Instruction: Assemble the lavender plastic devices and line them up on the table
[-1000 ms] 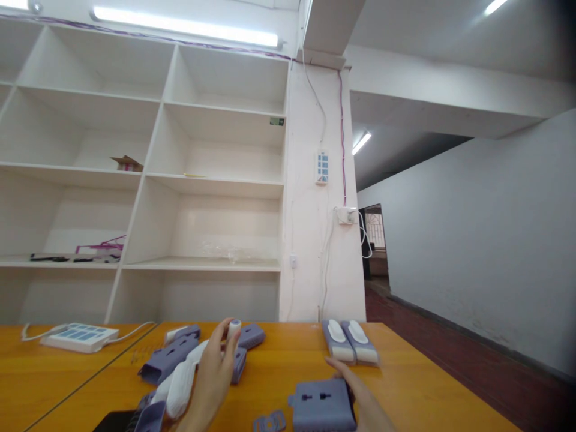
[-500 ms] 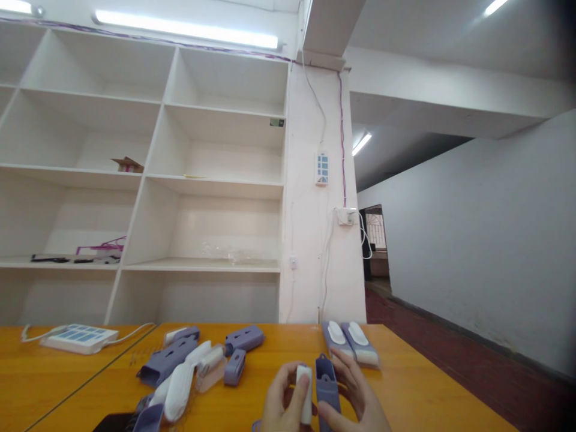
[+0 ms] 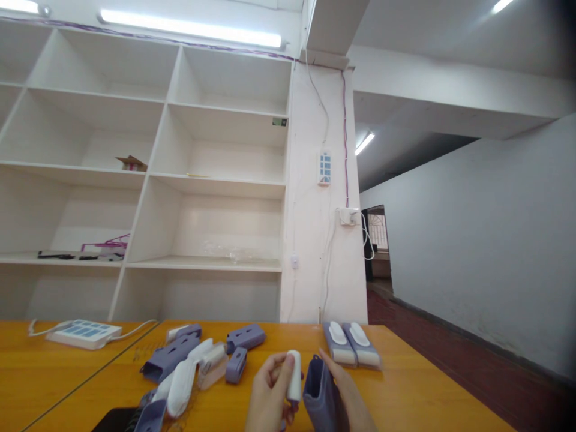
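Observation:
Near the front of the table, my left hand (image 3: 269, 390) is closed around a small white plastic piece (image 3: 294, 377), held upright between thumb and fingers. To its right, my right hand (image 3: 353, 396) grips a purple-grey hollow plastic housing (image 3: 318, 390), its open end tilted up and toward the white piece. The two parts are close together but apart. Left of my hands lie a small purple-grey cap (image 3: 236, 365), two larger purple-grey housings (image 3: 171, 355) (image 3: 245, 338) and smooth white oval covers (image 3: 180, 389).
Two purple-and-white assembled units (image 3: 351, 345) lie side by side at the table's back right. A white power strip (image 3: 84, 333) with a cord is at the left. A dark object (image 3: 114, 420) sits at the front left. White shelving (image 3: 216, 264) rises behind the table.
My left hand has moved left and raised the white piece slightly. My right hand has tilted the housing so that its opening faces more toward the left.

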The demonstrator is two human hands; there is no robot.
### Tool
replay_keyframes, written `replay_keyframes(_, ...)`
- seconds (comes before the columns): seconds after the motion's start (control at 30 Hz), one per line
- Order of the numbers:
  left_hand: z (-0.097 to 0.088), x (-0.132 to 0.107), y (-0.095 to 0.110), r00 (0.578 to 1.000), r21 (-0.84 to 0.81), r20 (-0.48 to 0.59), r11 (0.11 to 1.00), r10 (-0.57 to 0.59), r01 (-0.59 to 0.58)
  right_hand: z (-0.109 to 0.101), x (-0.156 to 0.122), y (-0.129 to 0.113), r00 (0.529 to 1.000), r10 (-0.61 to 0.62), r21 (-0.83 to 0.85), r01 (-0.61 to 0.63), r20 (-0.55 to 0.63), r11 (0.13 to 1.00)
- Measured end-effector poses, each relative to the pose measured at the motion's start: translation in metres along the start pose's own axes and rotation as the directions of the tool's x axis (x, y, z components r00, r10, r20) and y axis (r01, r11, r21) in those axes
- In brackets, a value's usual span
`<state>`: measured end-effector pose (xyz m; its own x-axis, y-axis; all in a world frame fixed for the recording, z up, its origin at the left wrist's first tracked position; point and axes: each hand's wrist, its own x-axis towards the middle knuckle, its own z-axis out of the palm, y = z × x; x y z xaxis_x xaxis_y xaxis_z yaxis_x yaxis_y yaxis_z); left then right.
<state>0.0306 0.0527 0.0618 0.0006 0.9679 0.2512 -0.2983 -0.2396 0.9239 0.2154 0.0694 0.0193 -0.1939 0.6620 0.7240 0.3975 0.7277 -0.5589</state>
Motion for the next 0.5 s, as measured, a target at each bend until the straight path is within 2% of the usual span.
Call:
replay_keyframes(0.1,-0.003,0.004,-0.006,0.999,-0.006,0.051,1.0,0.001,-0.001,-0.005,0.001,0.005,0.996,-0.065,-0.172,0.055,-0.054,0.984)
replay_keyframes(0.23,-0.01,0.008,-0.01,0.99,-0.012,0.137,0.999,-0.038,0.04,-0.002,0.0,0.007,0.991,-0.091,-0.217,0.069,-0.094,0.974)
replay_keyframes(0.37,-0.014,0.011,-0.009,0.967,0.053,0.255,0.998,0.017,-0.031,0.001,-0.001,0.005,0.999,-0.027,-0.253,0.017,-0.039,0.967)
replay_keyframes(0.5,-0.019,0.013,-0.007,0.943,0.143,0.332,0.986,0.03,-0.081,0.0,-0.003,0.006,0.999,-0.049,-0.3,0.051,0.017,0.952)
